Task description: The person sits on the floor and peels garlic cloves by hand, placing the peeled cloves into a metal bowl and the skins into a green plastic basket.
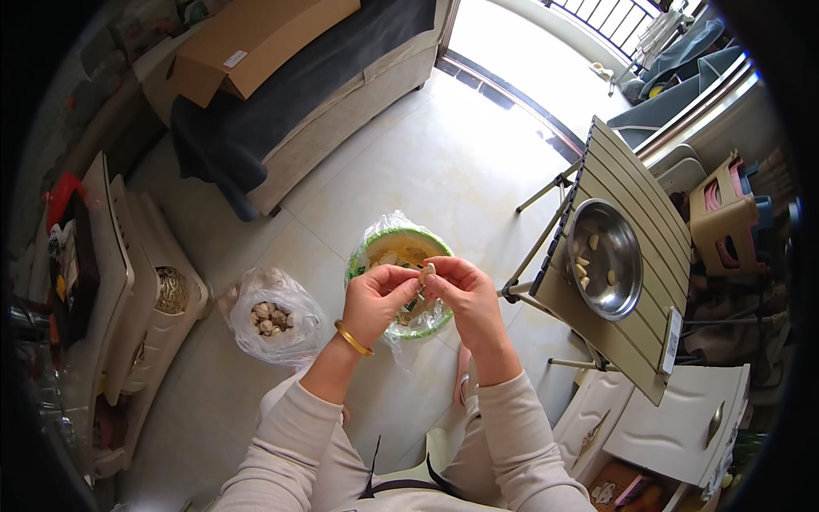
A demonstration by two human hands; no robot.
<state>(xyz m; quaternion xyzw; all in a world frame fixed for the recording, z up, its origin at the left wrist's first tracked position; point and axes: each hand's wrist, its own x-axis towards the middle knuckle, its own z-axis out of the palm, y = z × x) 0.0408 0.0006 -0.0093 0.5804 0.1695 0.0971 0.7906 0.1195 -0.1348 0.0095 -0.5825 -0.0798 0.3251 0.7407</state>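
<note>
Between the fingertips of both hands is a pale garlic clove [427, 274]. My left hand [377, 301], below a gold bangle [353, 339] on the wrist, pinches it from one side. My right hand [468, 297] grips it from the other. Directly beneath them stands a green-rimmed bin [441, 239] lined with clear plastic, with garlic skins [388, 258] inside, partly hidden by my hands. To the left on the floor, an open plastic bag [256, 342] holds several garlic bulbs [272, 320]. A steel bowl [624, 281] at the right contains several peeled cloves [581, 270].
The bowl rests on a slatted folding table [640, 339], whose legs reach toward the bin. White drawers [678, 416] stand below it. A sofa [358, 105] carries a cardboard box [262, 45]. White furniture [121, 256] lines the left. Plastic stools [726, 217] are stacked far right.
</note>
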